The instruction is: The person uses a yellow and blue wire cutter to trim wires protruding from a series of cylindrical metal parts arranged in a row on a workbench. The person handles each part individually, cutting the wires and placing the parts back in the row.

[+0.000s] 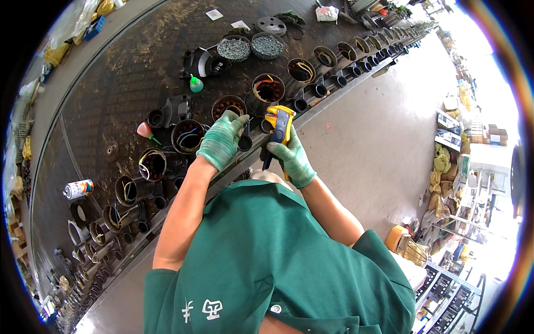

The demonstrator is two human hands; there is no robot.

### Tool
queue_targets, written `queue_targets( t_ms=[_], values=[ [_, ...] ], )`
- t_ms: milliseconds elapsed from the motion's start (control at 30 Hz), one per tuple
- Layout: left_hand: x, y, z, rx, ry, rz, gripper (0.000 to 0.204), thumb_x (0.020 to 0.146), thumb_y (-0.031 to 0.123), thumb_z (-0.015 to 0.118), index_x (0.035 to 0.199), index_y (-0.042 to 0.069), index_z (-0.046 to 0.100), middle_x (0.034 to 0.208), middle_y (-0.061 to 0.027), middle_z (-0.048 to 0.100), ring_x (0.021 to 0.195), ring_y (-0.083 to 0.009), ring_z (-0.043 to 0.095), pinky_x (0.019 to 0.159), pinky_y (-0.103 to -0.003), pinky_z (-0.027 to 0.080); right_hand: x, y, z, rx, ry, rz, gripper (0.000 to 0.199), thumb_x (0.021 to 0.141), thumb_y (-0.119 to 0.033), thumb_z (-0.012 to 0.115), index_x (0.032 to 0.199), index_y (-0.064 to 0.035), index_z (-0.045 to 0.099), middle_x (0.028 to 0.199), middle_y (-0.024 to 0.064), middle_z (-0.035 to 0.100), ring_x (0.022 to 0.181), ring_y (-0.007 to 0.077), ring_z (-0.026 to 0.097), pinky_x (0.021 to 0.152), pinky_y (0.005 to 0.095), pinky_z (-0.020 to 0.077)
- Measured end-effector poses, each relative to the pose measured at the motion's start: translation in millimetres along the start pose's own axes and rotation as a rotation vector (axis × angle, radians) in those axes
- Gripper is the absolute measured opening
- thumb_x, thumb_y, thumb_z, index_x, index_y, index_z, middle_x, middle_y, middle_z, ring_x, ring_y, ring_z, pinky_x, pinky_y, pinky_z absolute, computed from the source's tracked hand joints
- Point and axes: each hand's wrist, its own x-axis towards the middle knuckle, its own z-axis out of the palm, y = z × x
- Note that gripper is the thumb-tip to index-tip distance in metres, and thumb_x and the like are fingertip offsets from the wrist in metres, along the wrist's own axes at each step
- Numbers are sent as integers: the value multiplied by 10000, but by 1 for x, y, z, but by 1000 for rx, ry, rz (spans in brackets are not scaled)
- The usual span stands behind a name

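My right hand (pixel 296 160), in a green knit glove, grips a yellow and black wire stripper (pixel 283 125) by its handles, with the tool's head pointing up. My left hand (pixel 219 143), gloved the same way, is at the near rim of a round metal motor housing (pixel 216 109) with reddish windings inside. Its fingers are bent together, and whatever lies between them is hidden. Just right of that stands another housing (pixel 266 93) with orange and white wires. To the left is a housing (pixel 188 137) holding blue and white wires.
A long row of similar housings follows the bench edge on both sides. Farther back on the dark bench (pixel 111 72) are two bowls of small metal parts (pixel 267 45), a green bottle (pixel 196 84), a pink-red bottle (pixel 146 131) and a spray can (pixel 78 189).
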Motion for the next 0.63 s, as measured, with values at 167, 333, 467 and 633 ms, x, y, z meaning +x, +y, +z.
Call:
queue_targets(
  t_ms=[167,333,467,633],
  values=[
    [3,1,0,89,-15,37,385,945,17,644,1313,119,695,1142,-188,662,949,-400,695,803,-485,575,19,2,39,-448,71,-314,834,894,72,675,1618,-127,312,1120,57,615,973,152,620,912,306,543],
    [6,-2,6,-26,-82,-97,428,908,40,675,1314,174,698,1121,-164,657,935,-383,695,798,-473,578,43,17,53,-672,186,-344,761,924,7,678,1597,-120,348,1161,202,694,998,282,707,936,413,571],
    [5,13,-11,199,-147,-33,393,978,101,662,1371,123,652,1155,-142,658,942,-354,700,821,-444,569,44,14,56,-710,221,-355,689,960,0,669,1577,-118,386,1302,166,671,1128,238,671,991,384,540],
    [0,-2,0,-45,-1,-40,463,954,91,706,1411,117,630,1217,-164,652,1071,-373,687,911,-432,572,74,37,31,-673,234,-287,737,950,-5,682,1595,-151,355,1503,174,592,1333,315,627,1054,352,516]
  ],
)
